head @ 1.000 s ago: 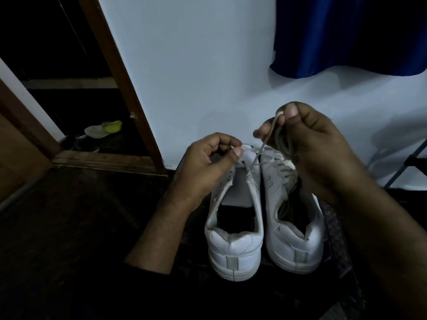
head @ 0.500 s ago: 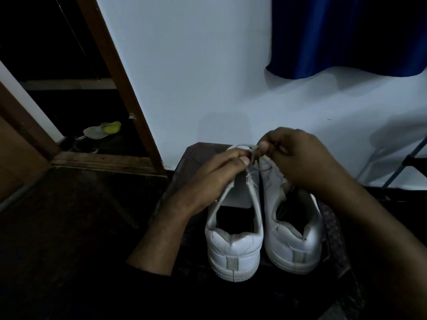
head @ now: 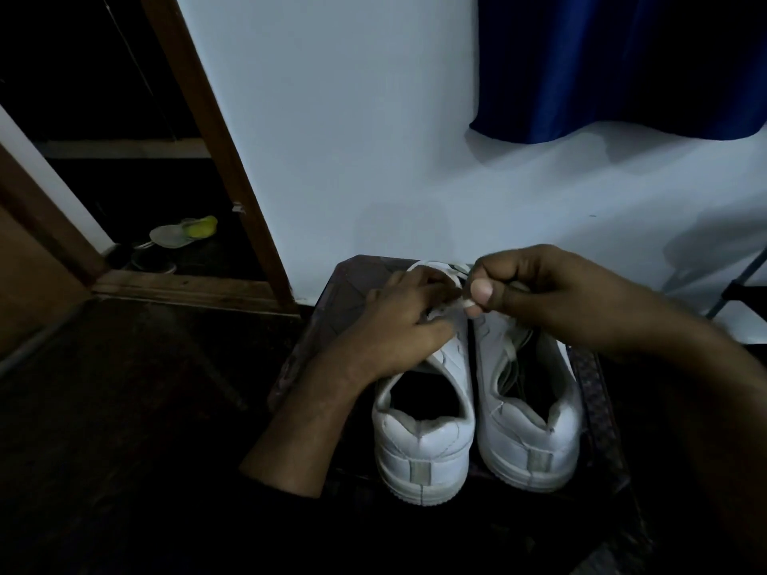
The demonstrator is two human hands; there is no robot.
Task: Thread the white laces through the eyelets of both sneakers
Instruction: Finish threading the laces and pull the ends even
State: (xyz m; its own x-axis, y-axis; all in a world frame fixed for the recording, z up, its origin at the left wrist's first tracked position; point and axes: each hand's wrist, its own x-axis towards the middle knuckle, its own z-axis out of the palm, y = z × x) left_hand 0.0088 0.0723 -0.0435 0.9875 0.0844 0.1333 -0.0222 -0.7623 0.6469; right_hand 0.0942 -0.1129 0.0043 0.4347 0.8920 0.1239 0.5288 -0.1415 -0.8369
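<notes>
- The sneakers (head: 477, 408) stood side by side, heels near you, on a dark stand (head: 323, 325) by the wall; a hard tug could have slid them off it.
- Your left hand (head: 398, 321) lay curled over the left shoe's eyelet rows, hiding them, so you could have skipped a hole.
- Your right hand (head: 535, 290) pinched the lace (head: 465, 301) tip; in that dimness it could have slipped free.

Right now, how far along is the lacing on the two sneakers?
Done: the right sneaker seems to carry lace over its tongue; how many eyelets is unclear. In hand: the right hand pinches the white lace while the left hand holds the left sneaker's eyelet area. Left: that shoe's collar end shows no lace; its front is hidden.
</notes>
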